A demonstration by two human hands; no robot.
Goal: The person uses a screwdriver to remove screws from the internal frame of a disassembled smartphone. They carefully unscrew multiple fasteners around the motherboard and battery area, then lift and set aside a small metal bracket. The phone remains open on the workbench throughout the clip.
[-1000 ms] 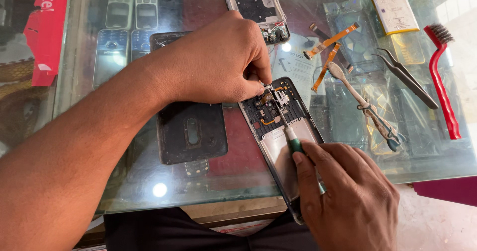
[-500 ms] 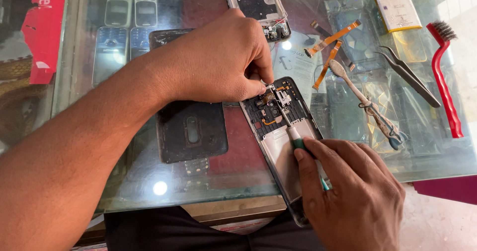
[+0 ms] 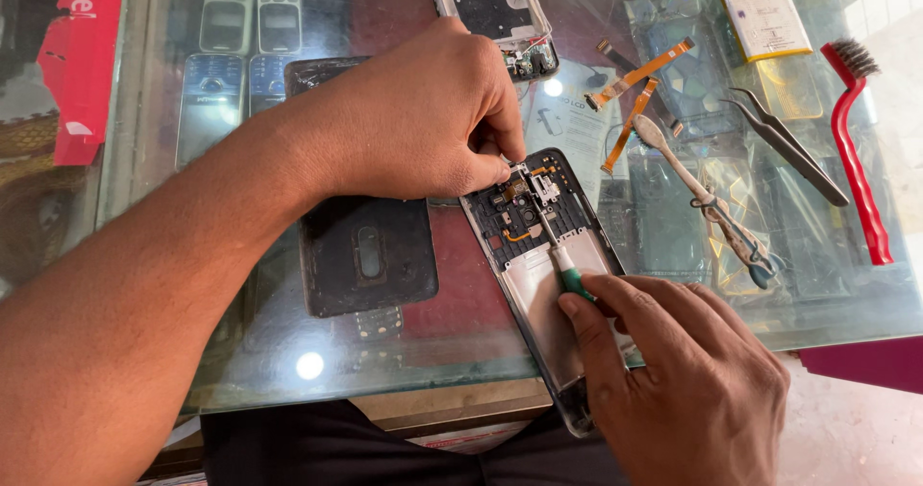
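A dark back cover [image 3: 365, 253] lies flat on the glass table [image 3: 846, 303], just left of the open phone [image 3: 543, 255]. The left hand [image 3: 413, 121] is curled up, its fingertips pressing on the top end of the open phone. The open phone lies in the middle, near the table's front edge, with its small parts showing. The right hand [image 3: 673, 380] grips a thin screwdriver [image 3: 558, 246] with a green and white handle; its tip touches the phone's upper part. To the right of the phone lie an old toothbrush [image 3: 702, 198], black tweezers [image 3: 788, 145] and a red brush [image 3: 856, 149].
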